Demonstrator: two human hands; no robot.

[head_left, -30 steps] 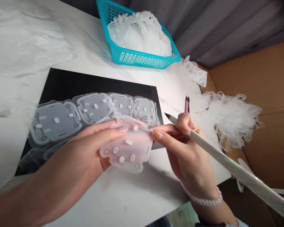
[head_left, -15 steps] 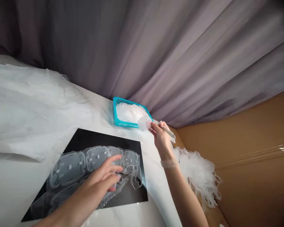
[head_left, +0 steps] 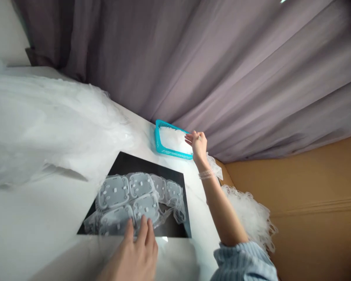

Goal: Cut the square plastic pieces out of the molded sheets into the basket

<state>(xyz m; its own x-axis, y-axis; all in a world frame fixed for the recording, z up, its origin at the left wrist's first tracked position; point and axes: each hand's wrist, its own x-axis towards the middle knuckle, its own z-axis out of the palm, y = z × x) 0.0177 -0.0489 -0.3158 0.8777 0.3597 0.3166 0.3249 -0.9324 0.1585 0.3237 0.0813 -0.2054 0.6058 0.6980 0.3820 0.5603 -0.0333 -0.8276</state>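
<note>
The right hand (head_left: 198, 145) is over the right end of the blue basket (head_left: 175, 153), fingers a bit apart; I can't tell if it holds anything. White pieces (head_left: 172, 138) fill the basket. Nearer than the basket, the left hand (head_left: 139, 249) stretches loose fingers over clear plastic parts (head_left: 142, 185) on a black mat (head_left: 174, 230).

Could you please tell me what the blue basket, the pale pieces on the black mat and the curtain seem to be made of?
Blue basket: probably molded plastic, fairly smooth, judging by its evenly colored rim.
Pale pieces: plastic or silicone, frosted and translucent; the black mat dims them to gray.
Curtain: apparently cloth, matte, hanging in soft folds.
</note>
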